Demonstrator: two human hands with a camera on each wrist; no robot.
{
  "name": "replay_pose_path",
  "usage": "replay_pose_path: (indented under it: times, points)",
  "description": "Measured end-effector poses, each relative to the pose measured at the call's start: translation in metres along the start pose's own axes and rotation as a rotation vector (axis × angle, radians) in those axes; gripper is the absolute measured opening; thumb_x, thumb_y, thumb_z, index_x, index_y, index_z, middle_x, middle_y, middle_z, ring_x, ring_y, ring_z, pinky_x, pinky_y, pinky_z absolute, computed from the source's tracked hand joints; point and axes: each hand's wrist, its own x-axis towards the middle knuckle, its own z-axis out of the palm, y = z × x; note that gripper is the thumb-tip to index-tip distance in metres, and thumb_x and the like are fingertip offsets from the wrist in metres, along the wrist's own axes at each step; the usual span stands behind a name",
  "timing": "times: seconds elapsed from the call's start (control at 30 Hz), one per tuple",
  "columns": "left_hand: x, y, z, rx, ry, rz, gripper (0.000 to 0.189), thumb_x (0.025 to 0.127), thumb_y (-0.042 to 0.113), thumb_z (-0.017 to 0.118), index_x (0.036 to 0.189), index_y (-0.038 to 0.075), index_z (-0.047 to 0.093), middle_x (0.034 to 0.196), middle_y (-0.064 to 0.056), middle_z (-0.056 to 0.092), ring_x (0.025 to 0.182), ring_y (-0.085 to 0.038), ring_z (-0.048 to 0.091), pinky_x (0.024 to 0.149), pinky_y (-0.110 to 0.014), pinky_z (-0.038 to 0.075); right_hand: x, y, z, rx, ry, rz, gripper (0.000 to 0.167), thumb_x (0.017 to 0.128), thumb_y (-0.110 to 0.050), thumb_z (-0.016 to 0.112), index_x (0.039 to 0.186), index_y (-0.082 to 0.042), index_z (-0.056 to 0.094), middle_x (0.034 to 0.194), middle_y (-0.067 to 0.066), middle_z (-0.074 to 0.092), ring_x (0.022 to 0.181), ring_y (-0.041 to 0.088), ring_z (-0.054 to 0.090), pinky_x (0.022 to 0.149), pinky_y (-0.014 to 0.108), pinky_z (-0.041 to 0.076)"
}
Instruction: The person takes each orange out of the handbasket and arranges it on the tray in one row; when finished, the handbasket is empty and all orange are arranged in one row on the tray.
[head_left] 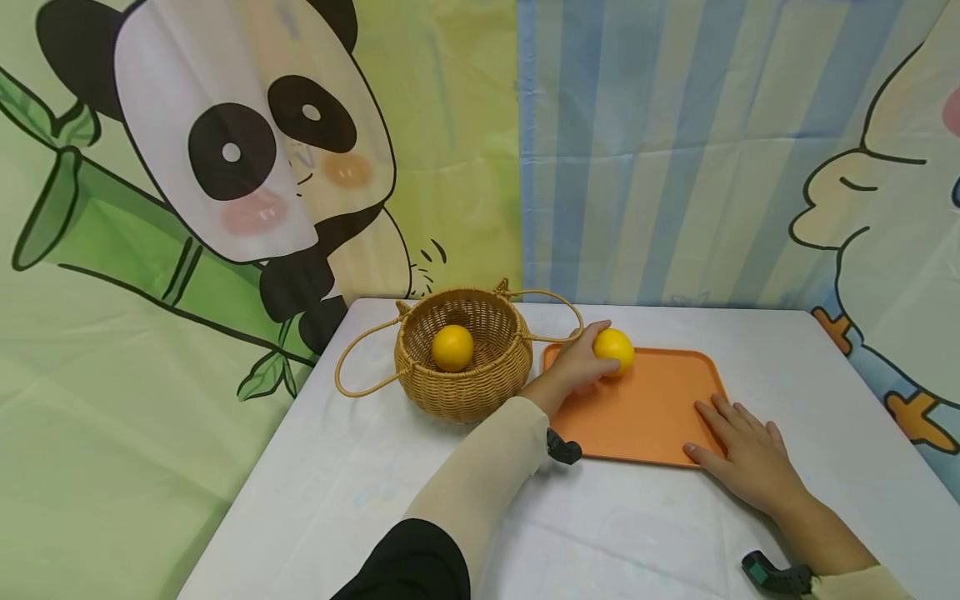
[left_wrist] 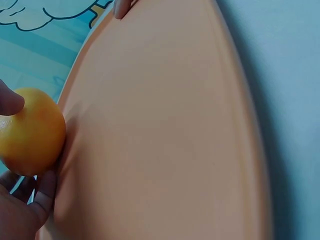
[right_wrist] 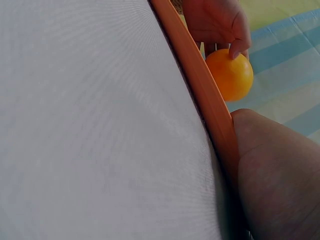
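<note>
My left hand [head_left: 576, 363] grips an orange [head_left: 613, 351] at the back left part of the orange tray [head_left: 645, 408]. In the left wrist view the thumb lies on one side of the orange [left_wrist: 33, 132], with fingers on the opposite side. The right hand [head_left: 746, 454] rests at the tray's front right corner, fingers spread and reaching over its rim. Another orange [head_left: 452, 348] lies inside a round wicker basket [head_left: 465, 392] left of the tray. In the right wrist view, part of the right hand [right_wrist: 275, 170] is against the tray's edge [right_wrist: 200, 75].
One looped handle [head_left: 367, 387] of the basket sticks out to the left; the other handle [head_left: 558, 297] reaches right, close to the left hand. A white cloth [head_left: 300, 500] covers the table. Behind it hangs a printed curtain [head_left: 637, 167] with a panda and stripes.
</note>
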Motion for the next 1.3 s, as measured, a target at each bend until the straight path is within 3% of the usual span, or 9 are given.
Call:
replay_pose_path:
  times: [0.43,0.7,1.03,1.3]
  points:
    - [-0.002,0.000,-0.001,0.034,0.018,0.015,0.082,0.088,0.025,0.083,0.160,0.037,0.048,0.150,0.003,0.051,0.106,-0.017,0.059,0.090,-0.036,0.053,0.000,-0.002,-0.001,-0.003,0.002,0.000,0.095,0.100,-0.067,0.061,0.163,0.000,0.038,0.167,0.035,0.027,0.149,0.061,0.020,0.112,0.085,0.001]
    - [-0.007,0.001,-0.004,0.105,0.036,0.007,0.083,0.087,0.030,0.084,0.159,0.043,0.047,0.159,0.003,0.045,0.119,-0.020,0.058,0.102,-0.040,0.049,0.000,-0.003,-0.002,-0.003,0.012,-0.003,0.094,0.100,-0.067,0.061,0.163,0.000,0.039,0.167,0.035,0.027,0.150,0.061,0.020,0.112,0.085,0.001]
    - [-0.018,0.001,-0.005,0.144,0.048,0.035,0.090,0.086,0.028,0.088,0.164,0.037,0.043,0.162,0.000,0.046,0.136,-0.022,0.053,0.110,-0.042,0.046,-0.002,-0.002,-0.002,0.006,0.004,-0.007,0.094,0.100,-0.066,0.060,0.163,0.000,0.037,0.167,0.035,0.026,0.150,0.062,0.019,0.111,0.086,0.000]
    - [-0.030,-0.003,-0.004,0.231,0.087,0.030,0.095,0.085,0.032,0.089,0.166,0.035,0.040,0.164,-0.005,0.042,0.147,-0.025,0.045,0.113,-0.048,0.045,-0.001,-0.001,-0.002,-0.002,-0.005,-0.007,0.094,0.101,-0.067,0.059,0.163,0.000,0.037,0.167,0.035,0.026,0.150,0.062,0.019,0.111,0.086,0.001]
